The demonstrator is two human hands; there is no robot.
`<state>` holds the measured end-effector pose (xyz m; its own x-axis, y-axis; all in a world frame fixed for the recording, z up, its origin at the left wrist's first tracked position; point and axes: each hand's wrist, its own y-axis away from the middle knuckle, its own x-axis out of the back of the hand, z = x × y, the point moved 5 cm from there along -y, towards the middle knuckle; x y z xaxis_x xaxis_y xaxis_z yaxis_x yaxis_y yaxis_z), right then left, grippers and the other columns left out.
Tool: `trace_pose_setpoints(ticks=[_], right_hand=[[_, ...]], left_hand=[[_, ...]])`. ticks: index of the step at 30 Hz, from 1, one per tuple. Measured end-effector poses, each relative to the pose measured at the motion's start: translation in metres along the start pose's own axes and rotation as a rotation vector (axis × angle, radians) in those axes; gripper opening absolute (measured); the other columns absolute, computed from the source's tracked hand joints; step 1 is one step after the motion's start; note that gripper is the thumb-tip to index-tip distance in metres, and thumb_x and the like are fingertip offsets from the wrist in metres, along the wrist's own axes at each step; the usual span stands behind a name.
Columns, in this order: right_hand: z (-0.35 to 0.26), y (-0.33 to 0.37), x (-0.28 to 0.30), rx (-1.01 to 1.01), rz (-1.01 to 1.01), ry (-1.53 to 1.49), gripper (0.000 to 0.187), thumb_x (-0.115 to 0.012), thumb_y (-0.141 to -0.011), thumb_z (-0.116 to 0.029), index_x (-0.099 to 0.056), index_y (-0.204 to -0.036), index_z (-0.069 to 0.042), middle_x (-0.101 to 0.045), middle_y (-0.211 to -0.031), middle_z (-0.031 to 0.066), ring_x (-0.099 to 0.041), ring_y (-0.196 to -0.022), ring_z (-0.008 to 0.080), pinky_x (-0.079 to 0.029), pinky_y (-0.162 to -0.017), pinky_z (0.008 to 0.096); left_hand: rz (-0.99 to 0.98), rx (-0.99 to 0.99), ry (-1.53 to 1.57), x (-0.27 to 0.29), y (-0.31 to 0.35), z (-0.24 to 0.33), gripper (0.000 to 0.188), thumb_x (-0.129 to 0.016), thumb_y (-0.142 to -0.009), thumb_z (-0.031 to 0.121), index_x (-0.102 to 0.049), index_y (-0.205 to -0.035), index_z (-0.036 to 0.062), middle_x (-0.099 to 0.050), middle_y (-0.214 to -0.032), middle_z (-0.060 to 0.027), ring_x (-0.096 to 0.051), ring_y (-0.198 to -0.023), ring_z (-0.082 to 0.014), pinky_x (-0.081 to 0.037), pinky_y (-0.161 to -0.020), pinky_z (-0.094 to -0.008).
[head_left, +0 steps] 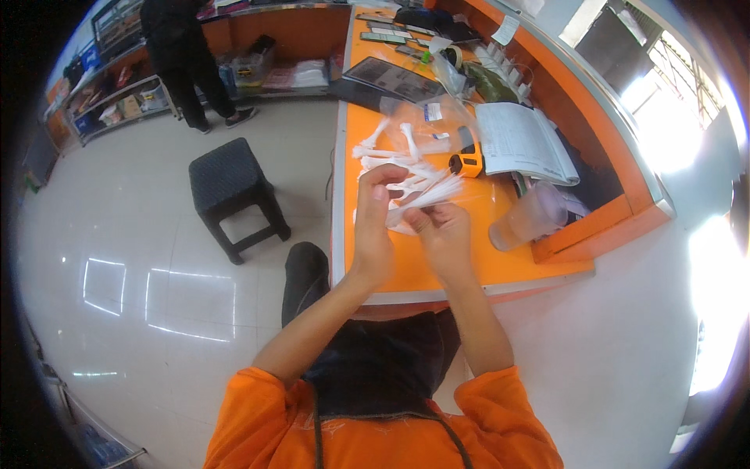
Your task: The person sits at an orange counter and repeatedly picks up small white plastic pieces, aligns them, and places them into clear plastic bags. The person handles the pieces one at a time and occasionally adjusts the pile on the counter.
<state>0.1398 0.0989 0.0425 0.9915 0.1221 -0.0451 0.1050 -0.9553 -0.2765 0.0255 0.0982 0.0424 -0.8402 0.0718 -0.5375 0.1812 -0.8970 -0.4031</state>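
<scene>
Both hands are over the orange table (pixel 469 262), close together in front of me. A fanned bundle of thin white strips that look like cable ties (pixel 433 190) lies between them. My right hand (pixel 447 230) pinches the bundle from below, thumb against the strips. Around its left end curl the fingers of my left hand (pixel 375 211); part of that grip is hidden. More white bundles (pixel 373 141) lie on the table just beyond my hands, some narrowed in the middle. Next to them is a clear plastic bag (pixel 439 116) with labels.
A yellow-and-black tool (pixel 467 160), an open booklet (pixel 522 137) and a translucent tumbler (pixel 531 215) stand or lie at the right. Farther back are a dark-screened device (pixel 394 78) and several phones (pixel 387 35). On the floor left is a black stool (pixel 234 184); a person (pixel 183 62) stands beyond.
</scene>
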Motion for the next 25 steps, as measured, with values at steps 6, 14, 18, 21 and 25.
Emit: trace_pose_setpoints(ticks=[6,14,18,21,25], right_hand=[[0.005,0.011,-0.008,0.008,0.061,-0.003,0.019,-0.065,-0.091,-0.008,-0.064,-0.103,0.006,-0.067,-0.094,0.007,-0.061,-0.087,0.0127,-0.049,-0.079,0.0259],[0.004,0.026,-0.014,-0.014,0.176,0.108,0.012,-0.059,-0.092,-0.001,-0.064,-0.1,0.008,-0.068,-0.091,0.0074,-0.061,-0.082,0.0117,-0.049,-0.072,0.0239],[0.003,0.029,-0.016,0.048,0.199,0.089,0.011,-0.058,-0.092,0.0,-0.064,-0.099,0.008,-0.068,-0.091,0.0075,-0.061,-0.082,0.0116,-0.049,-0.072,0.0239],[0.007,0.021,-0.006,0.052,0.135,0.131,0.019,-0.066,-0.09,-0.01,-0.066,-0.099,0.007,-0.069,-0.096,0.0099,-0.063,-0.084,0.0151,-0.05,-0.076,0.0275],[-0.002,0.014,0.002,0.054,0.183,-0.076,0.029,-0.067,-0.091,-0.019,-0.066,-0.108,0.005,-0.071,-0.095,0.0119,-0.065,-0.091,0.0185,-0.05,-0.086,0.0324]], left_hand=[[0.013,0.126,0.152,-0.008,-0.001,-0.001,0.041,-0.031,-0.103,0.034,-0.056,-0.108,0.0011,-0.06,-0.113,-0.0127,-0.055,-0.11,-0.022,-0.041,-0.099,-0.0356],[0.124,0.134,0.038,-0.017,0.005,0.005,0.043,-0.031,-0.104,0.032,-0.058,-0.096,-0.0013,-0.064,-0.102,-0.0154,-0.062,-0.104,-0.0254,-0.048,-0.09,-0.0363],[0.084,0.123,0.03,-0.017,0.007,0.004,0.041,-0.033,-0.104,0.032,-0.056,-0.099,-0.0006,-0.062,-0.103,-0.0138,-0.061,-0.106,-0.0256,-0.048,-0.09,-0.0358],[-0.016,0.101,0.019,-0.013,0.003,0.0,0.036,-0.037,-0.103,0.034,-0.053,-0.109,0.001,-0.056,-0.112,-0.0137,-0.055,-0.116,-0.0255,-0.046,-0.093,-0.0357],[-0.289,-0.151,-0.439,0.013,0.004,0.012,0.044,-0.048,-0.099,0.039,-0.046,-0.125,0.0037,-0.049,-0.124,-0.0164,-0.047,-0.125,-0.0271,-0.041,-0.102,-0.0386]])
